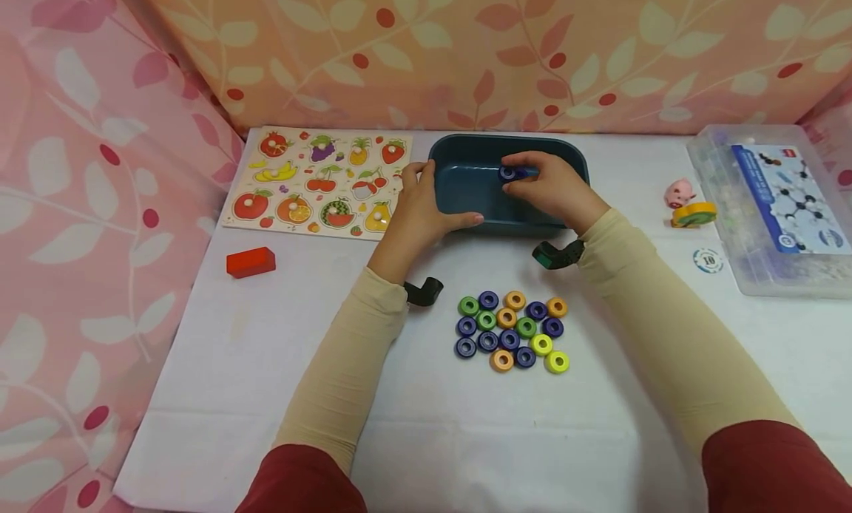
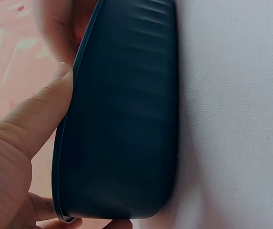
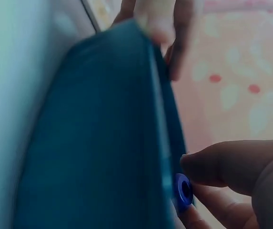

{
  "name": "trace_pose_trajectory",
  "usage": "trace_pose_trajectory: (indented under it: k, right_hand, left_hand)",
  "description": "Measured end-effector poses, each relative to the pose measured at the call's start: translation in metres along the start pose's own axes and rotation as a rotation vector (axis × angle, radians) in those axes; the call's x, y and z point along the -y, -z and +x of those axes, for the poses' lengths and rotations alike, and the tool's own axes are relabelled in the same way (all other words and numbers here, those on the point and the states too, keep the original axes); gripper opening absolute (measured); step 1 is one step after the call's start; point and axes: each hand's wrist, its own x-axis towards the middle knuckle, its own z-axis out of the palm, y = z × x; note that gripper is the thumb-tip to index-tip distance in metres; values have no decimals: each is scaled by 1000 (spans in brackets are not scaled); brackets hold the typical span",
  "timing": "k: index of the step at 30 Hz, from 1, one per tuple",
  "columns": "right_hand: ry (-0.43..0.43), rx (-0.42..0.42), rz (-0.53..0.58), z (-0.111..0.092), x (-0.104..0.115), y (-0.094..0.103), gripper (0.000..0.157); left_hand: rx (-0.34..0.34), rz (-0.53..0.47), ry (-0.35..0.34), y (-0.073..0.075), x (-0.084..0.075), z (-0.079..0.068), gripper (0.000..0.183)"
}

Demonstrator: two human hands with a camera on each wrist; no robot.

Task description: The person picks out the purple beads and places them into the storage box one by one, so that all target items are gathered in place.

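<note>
A dark teal plastic basin [image 1: 466, 147] stands at the back middle of the table. My left hand [image 1: 421, 213] grips its left front corner; in the left wrist view the thumb [image 2: 43, 107] lies on the rim and the fingers reach round the end. Over the basin, my right hand [image 1: 549, 191] pinches a dark blue ring [image 1: 509, 174]; more blue shows behind it, but I cannot tell whether that is a second ring. In the right wrist view the blue ring [image 3: 184, 189] sits between thumb and fingers beside the basin wall [image 3: 98, 138].
Several green, blue, orange and yellow rings [image 1: 509, 340] lie in front of the basin. A fruit puzzle board [image 1: 299, 184] and a red block [image 1: 251, 262] are at left. At right are a pink pig figure [image 1: 679, 193], a yellow-green piece [image 1: 694, 215], a round token [image 1: 708, 261] and a clear box [image 1: 725, 202].
</note>
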Motion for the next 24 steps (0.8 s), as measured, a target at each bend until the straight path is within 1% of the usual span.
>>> trace_pose_trajectory:
  k: [4, 9, 13, 19, 22, 24]
  right_hand:
    - [-32, 8, -10, 16, -5, -3, 56]
    - [-54, 18, 31, 23, -6, -4, 57]
    - [-67, 1, 71, 20, -8, -2, 57]
    - [-46, -24, 111, 14, -9, 2, 57]
    - [-41, -42, 117, 6, -8, 3, 57]
    - [-31, -49, 129, -6, -7, 3, 56]
  left_hand:
    - [5, 7, 2, 0, 0, 0, 127]
    - [10, 10, 6, 0, 1, 0, 126]
    - [11, 13, 7, 0, -1, 0, 126]
    - [7, 16, 17, 1, -2, -1, 126]
    - [6, 6, 19, 1, -2, -1, 125]
    - [7, -2, 15, 1, -1, -1, 125]
